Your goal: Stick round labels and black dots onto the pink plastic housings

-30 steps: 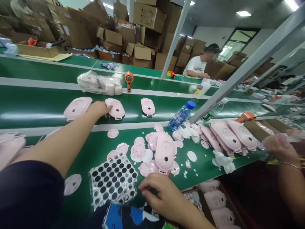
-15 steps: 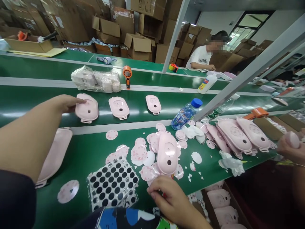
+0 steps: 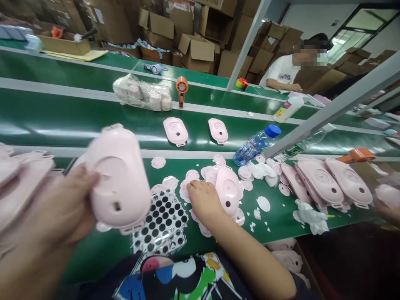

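My left hand (image 3: 73, 204) grips a pale pink plastic lid (image 3: 120, 179) by its left side, raised above the bench and close to the camera. The lid has a shallow oval recess and a small square hole. My right hand (image 3: 204, 202) reaches down onto a pile of round pink-patterned stickers (image 3: 190, 177), its fingers together; the fingertips are partly hidden. Beside it another pink lid (image 3: 227, 189) with a black dot lies on the stickers. A sheet of black round stickers (image 3: 161, 218) is spread between my hands.
Two pink lids (image 3: 176, 131) lie on the green belt. More pink lids (image 3: 321, 183) are stacked at right, others at far left. A blue-capped bottle (image 3: 256, 143) stands by a slanted metal post. Another person (image 3: 283, 75) sits across; a co-worker's hand (image 3: 389, 210) shows at right.
My left hand has lifted the lid off the belt and brought it nearer. My right hand has moved forward onto the round stickers. The view has shifted left.
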A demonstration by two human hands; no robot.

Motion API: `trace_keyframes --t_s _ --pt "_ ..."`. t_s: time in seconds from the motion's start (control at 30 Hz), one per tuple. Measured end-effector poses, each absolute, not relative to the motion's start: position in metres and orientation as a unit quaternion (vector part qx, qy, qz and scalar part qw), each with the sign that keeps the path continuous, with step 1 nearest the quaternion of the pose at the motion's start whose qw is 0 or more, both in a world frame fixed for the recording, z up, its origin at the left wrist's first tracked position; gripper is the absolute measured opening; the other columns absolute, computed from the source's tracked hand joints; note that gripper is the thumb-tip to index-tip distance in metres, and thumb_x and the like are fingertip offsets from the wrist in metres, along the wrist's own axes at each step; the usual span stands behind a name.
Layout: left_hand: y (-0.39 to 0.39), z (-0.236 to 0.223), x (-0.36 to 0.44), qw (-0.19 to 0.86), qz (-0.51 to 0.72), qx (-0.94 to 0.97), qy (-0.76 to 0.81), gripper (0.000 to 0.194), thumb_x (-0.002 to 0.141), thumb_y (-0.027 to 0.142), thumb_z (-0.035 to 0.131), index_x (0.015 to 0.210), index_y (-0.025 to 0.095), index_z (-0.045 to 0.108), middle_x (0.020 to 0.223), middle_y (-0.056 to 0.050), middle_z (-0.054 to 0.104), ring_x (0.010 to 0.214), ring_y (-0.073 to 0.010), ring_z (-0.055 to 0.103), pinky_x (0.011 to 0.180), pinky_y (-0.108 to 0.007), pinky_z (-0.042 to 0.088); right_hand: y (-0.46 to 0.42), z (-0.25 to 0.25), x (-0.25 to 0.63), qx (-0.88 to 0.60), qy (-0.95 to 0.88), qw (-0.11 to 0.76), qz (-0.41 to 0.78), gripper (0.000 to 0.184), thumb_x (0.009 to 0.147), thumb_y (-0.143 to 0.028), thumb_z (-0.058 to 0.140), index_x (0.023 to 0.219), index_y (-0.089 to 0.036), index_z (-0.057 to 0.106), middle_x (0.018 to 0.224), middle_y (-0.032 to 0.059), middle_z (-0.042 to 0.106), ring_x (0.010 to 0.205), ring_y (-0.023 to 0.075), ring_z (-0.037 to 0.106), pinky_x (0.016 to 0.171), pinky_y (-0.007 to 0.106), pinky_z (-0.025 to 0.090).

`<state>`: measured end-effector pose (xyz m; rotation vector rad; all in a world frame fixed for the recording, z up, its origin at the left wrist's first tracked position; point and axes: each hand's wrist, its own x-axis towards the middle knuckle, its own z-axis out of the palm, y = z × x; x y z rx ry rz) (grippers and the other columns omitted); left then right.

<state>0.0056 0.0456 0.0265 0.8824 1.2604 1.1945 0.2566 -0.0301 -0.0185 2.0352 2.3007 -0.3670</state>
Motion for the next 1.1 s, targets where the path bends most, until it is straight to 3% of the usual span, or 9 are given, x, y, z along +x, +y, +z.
trace_keyframes --t_s 0.17,0.3,0.43,0.53,0.67,0.87,1.0,1.1 --pt "0.000 0.011 0.021 0.631 0.500 0.302 0.511 0.050 0.069 0.033 0.082 0.114 0.024 0.063 0.106 -0.006 0.073 0.089 -0.0260 0.072 0.066 -0.031 0.064 -0.026 -0.020 0.252 0.647 0.752 0.050 -0.115 0.025 0.089 -0.005 0.046 0.098 -0.012 0.068 0.099 0.0127 0.068 0.092 0.0252 0.064 0.083 0.038 0.046" --pt "-0.008 0.005 0.025 0.663 0.466 0.309 0.497 0.054 0.071 0.034 0.082 0.119 0.023 0.060 0.110 -0.007 0.072 0.095 -0.0243 0.070 0.071 -0.028 0.062 -0.029 -0.019 0.261 0.637 0.761 0.043 -0.113 0.022 0.094 -0.017 0.049 0.109 -0.016 0.065 0.111 0.0112 0.063 0.101 0.0232 0.059 0.084 0.033 0.045" --pt "-0.012 0.002 0.022 0.673 0.455 0.301 0.499 0.050 0.070 0.034 0.082 0.114 0.024 0.060 0.104 -0.005 0.072 0.089 -0.0231 0.071 0.069 -0.029 0.063 -0.023 -0.018 0.271 0.616 0.775 0.053 -0.129 0.023 0.092 -0.010 0.048 0.107 -0.017 0.065 0.112 0.0086 0.060 0.094 0.0162 0.059 0.078 0.025 0.045" --pt "-0.017 0.001 0.018 0.668 0.453 0.282 0.519 0.044 0.071 0.033 0.080 0.110 0.025 0.062 0.096 -0.002 0.072 0.081 -0.0232 0.071 0.063 -0.032 0.063 -0.016 -0.018 0.271 0.610 0.779 0.068 -0.126 0.022 0.091 -0.009 0.048 0.099 -0.014 0.068 0.107 0.0105 0.062 0.087 0.0172 0.059 0.074 0.026 0.046" --pt "-0.022 0.001 0.011 0.657 0.463 0.274 0.529 0.039 0.073 0.027 0.076 0.110 0.025 0.064 0.097 -0.003 0.073 0.083 -0.0255 0.071 0.063 -0.035 0.063 -0.017 -0.023 0.261 0.609 0.784 0.062 -0.108 0.027 0.090 -0.006 0.046 0.098 -0.011 0.070 0.103 0.0139 0.065 0.093 0.0216 0.061 0.079 0.030 0.047" --pt "-0.024 -0.001 0.000 0.638 0.493 0.268 0.527 0.042 0.077 0.024 0.071 0.118 0.026 0.064 0.112 -0.006 0.071 0.100 -0.0281 0.068 0.066 -0.032 0.063 -0.024 -0.023 0.260 0.625 0.772 -0.022 -0.114 0.023 0.096 -0.020 0.051 0.091 -0.016 0.073 0.098 0.0093 0.071 0.095 0.0209 0.064 0.085 0.032 0.049" --pt "-0.030 0.000 0.006 0.667 0.476 0.276 0.502 0.059 0.075 0.026 0.075 0.130 0.032 0.055 0.125 -0.005 0.066 0.108 -0.0296 0.065 0.073 -0.036 0.063 -0.030 0.005 0.254 0.661 0.735 -0.121 -0.096 0.038 0.104 -0.023 0.032 0.110 -0.017 0.069 0.126 0.0104 0.065 0.115 0.0175 0.060 0.093 0.032 0.048" --pt "-0.039 0.004 0.020 0.697 0.467 0.278 0.468 0.064 0.071 0.031 0.079 0.130 0.030 0.054 0.126 -0.006 0.065 0.112 -0.0284 0.063 0.077 -0.031 0.061 -0.050 0.029 0.230 0.585 0.782 -0.211 -0.043 0.035 0.104 -0.026 0.033 0.116 -0.021 0.066 0.133 0.0057 0.062 0.126 0.0184 0.051 0.108 0.039 0.036"
